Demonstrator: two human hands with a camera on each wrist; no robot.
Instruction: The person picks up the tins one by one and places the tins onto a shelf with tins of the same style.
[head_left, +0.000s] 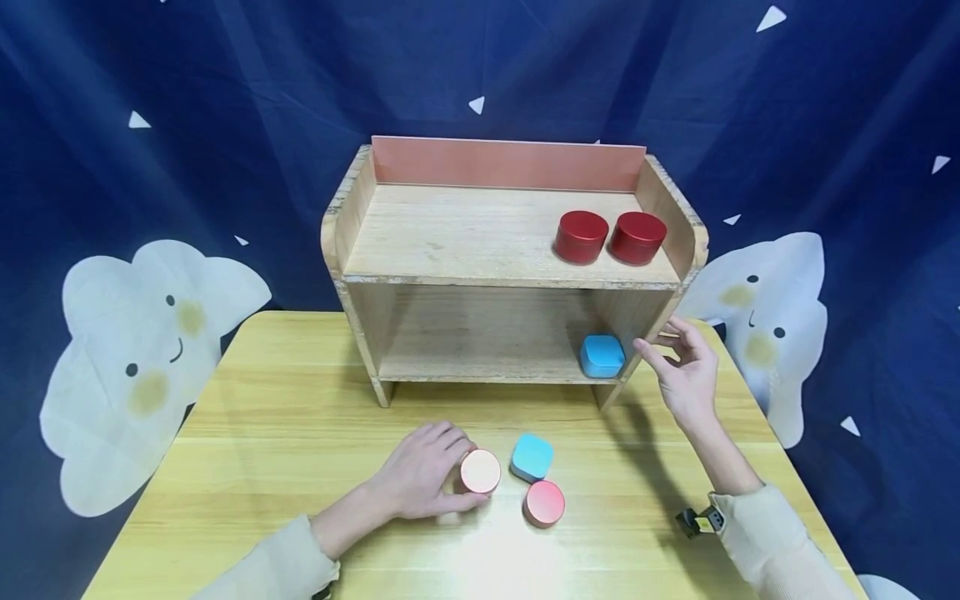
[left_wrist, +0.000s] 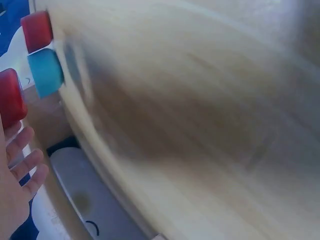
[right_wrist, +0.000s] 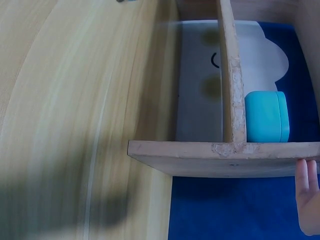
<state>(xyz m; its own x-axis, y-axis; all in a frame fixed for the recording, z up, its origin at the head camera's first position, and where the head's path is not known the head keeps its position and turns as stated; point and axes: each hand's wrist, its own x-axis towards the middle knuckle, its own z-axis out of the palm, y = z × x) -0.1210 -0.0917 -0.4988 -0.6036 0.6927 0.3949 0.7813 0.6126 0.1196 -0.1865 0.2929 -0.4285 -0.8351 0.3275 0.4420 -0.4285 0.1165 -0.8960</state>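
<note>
My left hand holds a round red tin between thumb and fingers, low over the table; the same tin shows at the left wrist view's edge. Just right of it lie a blue rounded-square tin and another round red tin. By the wooden shelf's right side panel, my right hand has its fingertips at the panel's outer face and holds no tin. Inside the lower level, near that panel, sits a second blue tin, also seen in the right wrist view.
Two dark red round tins stand at the right of the upper shelf board. The shelf stands at the back of the wooden table. Behind hangs a dark blue curtain with cloud shapes.
</note>
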